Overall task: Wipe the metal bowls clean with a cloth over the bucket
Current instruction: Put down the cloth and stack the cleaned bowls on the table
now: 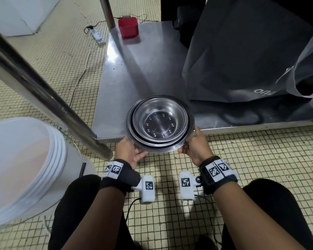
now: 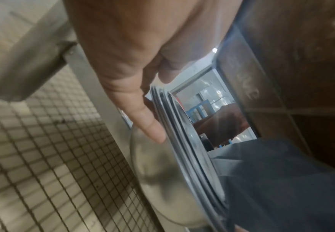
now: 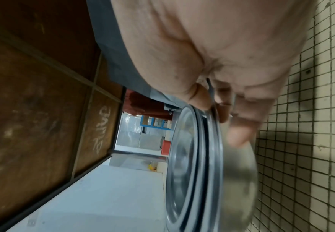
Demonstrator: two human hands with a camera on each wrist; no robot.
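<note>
A nested stack of metal bowls (image 1: 160, 123) hangs at the front edge of a low steel shelf (image 1: 134, 73). My left hand (image 1: 129, 152) grips the stack's near-left rim, thumb over the rim and fingers under the bowl wall (image 2: 162, 180). My right hand (image 1: 195, 143) grips the near-right rim the same way, with the rims (image 3: 208, 141) pinched between thumb and fingers. A white bucket (image 1: 22, 166) stands on the floor at the left. No cloth shows in any view.
A steel table leg (image 1: 49, 98) slants down between bucket and shelf. A dark grey bag (image 1: 242, 56) fills the shelf's right side and a red tub (image 1: 128, 27) sits at its back. Cables and a power strip (image 1: 98, 37) lie on the tiled floor.
</note>
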